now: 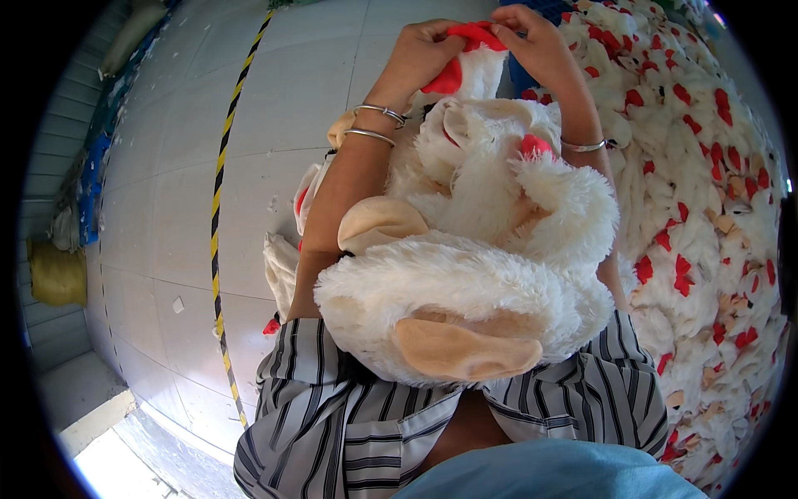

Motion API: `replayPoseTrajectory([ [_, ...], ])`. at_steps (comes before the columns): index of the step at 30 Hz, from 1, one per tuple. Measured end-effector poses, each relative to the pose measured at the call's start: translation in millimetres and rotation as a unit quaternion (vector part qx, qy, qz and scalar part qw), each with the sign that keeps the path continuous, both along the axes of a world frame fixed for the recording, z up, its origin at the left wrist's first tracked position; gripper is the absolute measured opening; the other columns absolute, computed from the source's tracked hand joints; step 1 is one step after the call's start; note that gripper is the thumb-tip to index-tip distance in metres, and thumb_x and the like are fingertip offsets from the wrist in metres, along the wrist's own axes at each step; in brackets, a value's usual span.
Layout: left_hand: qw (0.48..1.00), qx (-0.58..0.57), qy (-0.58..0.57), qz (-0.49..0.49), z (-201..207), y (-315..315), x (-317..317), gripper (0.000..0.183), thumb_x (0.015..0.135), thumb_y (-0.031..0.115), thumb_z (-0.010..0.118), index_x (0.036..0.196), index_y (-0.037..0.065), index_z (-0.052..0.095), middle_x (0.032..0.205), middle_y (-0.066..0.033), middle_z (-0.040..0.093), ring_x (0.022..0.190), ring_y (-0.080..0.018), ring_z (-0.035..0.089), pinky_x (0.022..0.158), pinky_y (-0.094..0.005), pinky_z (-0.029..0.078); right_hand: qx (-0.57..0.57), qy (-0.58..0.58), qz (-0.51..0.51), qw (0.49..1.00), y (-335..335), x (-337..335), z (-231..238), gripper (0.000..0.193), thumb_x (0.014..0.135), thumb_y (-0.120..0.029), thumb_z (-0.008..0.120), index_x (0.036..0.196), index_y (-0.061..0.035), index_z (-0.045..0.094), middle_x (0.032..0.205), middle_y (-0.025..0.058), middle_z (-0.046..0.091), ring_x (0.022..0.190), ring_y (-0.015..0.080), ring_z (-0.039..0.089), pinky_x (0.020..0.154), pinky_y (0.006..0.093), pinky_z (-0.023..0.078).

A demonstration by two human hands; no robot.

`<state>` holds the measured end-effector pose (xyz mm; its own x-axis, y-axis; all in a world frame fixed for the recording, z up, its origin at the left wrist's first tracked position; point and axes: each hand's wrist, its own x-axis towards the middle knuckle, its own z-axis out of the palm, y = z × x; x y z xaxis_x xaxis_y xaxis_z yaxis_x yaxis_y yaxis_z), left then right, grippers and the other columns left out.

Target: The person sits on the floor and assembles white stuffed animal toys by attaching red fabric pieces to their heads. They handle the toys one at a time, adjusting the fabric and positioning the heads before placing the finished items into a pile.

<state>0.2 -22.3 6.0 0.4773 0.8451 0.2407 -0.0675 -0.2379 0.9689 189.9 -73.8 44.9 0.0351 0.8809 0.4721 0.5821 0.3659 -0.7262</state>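
Observation:
At the top of the view my left hand [426, 51] is closed, gripping the left edge of a white plush piece with red patches [480, 76]. My right hand [534, 40] pinches the red fabric at its upper right edge, so the piece is stretched between both hands. Below it, an unstuffed-looking cream plush skin [465, 270] with long fur and tan, ear-like flaps lies heaped between my forearms and against my chest. Whether the held piece joins this skin is hard to see. Its red spot shows near my right wrist.
A large pile of white, red and tan plush pieces [690, 191] covers the right side. Part of a blue container [519, 79] shows behind my right hand. Black-and-yellow tape [218, 191] runs along the tiled floor at left, with a yellow sack [58, 273] beyond.

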Motion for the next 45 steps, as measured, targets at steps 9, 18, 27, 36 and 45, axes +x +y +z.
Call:
replayPoseTrajectory([
  [9,1.000,-0.014,-0.016,0.023,-4,8,3,0.024,0.089,0.019,0.063,0.103,0.003,0.073,0.080,-0.0025,0.069,0.067,-0.0073,0.060,0.062,-0.0233,0.050,0.025,-0.064,0.003,0.998,0,-1,3,0.010,0.087,-0.002,0.059,0.097,-0.0008,0.062,0.083,0.0041,0.063,0.076,0.0114,0.059,0.069,0.0248,0.048],
  [18,0.999,0.004,-0.033,-0.007,1,3,-2,0.025,0.092,0.021,0.063,0.107,0.003,0.071,0.084,-0.0005,0.068,0.070,-0.0061,0.058,0.062,-0.0217,0.049,-0.025,-0.096,0.029,0.995,10,4,-18,0.026,0.089,-0.016,0.065,0.112,-0.0039,0.065,0.096,0.0049,0.069,0.085,0.0106,0.062,0.080,0.0253,0.050],
  [27,1.000,-0.007,0.008,-0.011,5,3,-4,0.023,0.091,0.019,0.066,0.104,0.002,0.072,0.083,-0.0015,0.070,0.067,-0.0063,0.060,0.062,-0.0217,0.050,0.046,-0.002,-0.052,0.998,-12,-2,23,0.006,0.081,0.002,0.061,0.086,-0.0013,0.060,0.070,0.0005,0.058,0.062,0.0064,0.053,0.057,0.0230,0.045],
  [36,0.989,-0.075,-0.125,-0.014,8,16,-2,0.018,0.087,0.019,0.070,0.092,0.001,0.070,0.076,-0.0003,0.065,0.069,-0.0078,0.060,0.063,-0.0227,0.049,0.224,-0.063,-0.097,0.968,0,15,14,0.007,0.082,0.004,0.053,0.081,-0.0023,0.053,0.067,0.0016,0.051,0.060,0.0090,0.048,0.054,0.0260,0.039],
  [45,0.927,-0.179,-0.313,-0.102,-6,31,-3,0.016,0.093,0.006,0.060,0.106,0.000,0.065,0.091,-0.0079,0.067,0.084,-0.0160,0.065,0.077,-0.0287,0.054,-0.044,-0.079,0.087,0.992,-10,-24,-2,0.020,0.088,-0.015,0.065,0.103,-0.0009,0.063,0.081,0.0020,0.062,0.072,0.0070,0.055,0.066,0.0240,0.047],
])
